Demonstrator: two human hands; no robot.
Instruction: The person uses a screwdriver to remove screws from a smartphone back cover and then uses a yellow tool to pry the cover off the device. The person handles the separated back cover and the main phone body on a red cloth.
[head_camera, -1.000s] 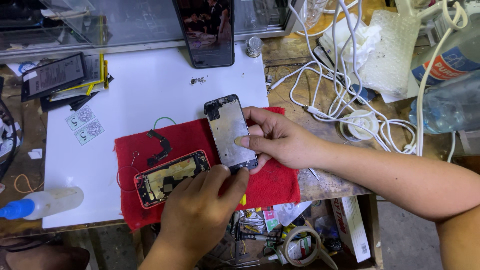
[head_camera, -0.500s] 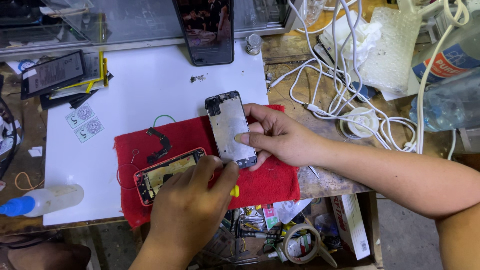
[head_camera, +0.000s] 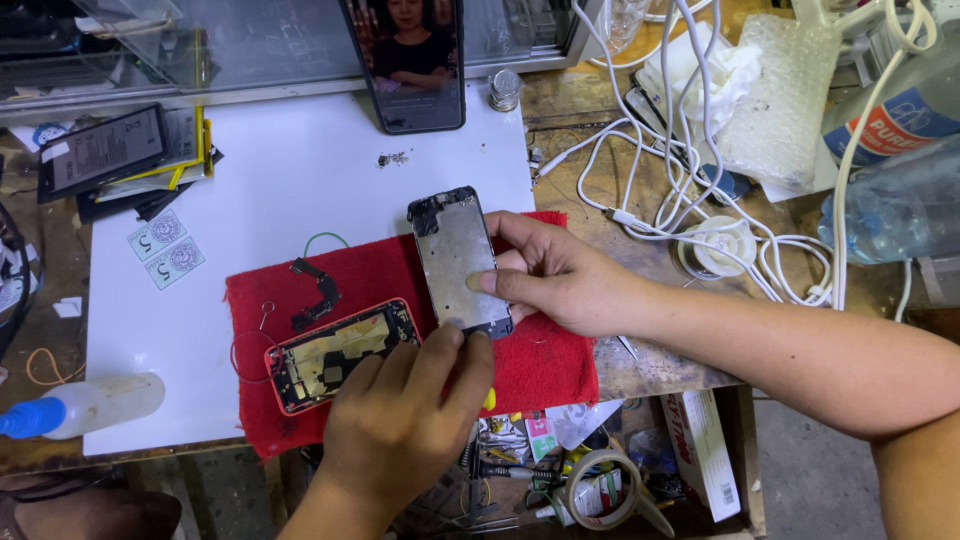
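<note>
Right hand (head_camera: 560, 275): closed on the screen panel (head_camera: 458, 258), thumb pressed on its metal back, the other fingers around its right edge.
Left hand (head_camera: 400, 420): fingers pinched at the panel's lower end, gripping a yellow-handled tool (head_camera: 488, 398) whose tip is hidden; knuckles cover the cloth's near edge.
Screen panel: back side up, near the centre of the view, over the red cloth (head_camera: 540, 360).
Opened phone body (head_camera: 340, 352): red-rimmed, at 8 o'clock from the panel, just beside the left hand.
Black flex part (head_camera: 318, 292): on the cloth, at 9 o'clock from the panel.
Upright phone (head_camera: 408, 60): at 12 o'clock, screen lit.
White cables (head_camera: 690, 170): tangled at 2 o'clock.
Squeeze bottle (head_camera: 85, 405): at 8 o'clock, far left edge.
White mat (head_camera: 280, 190): under the cloth.
Tape roll (head_camera: 600, 488): at 5 o'clock, below the bench.
</note>
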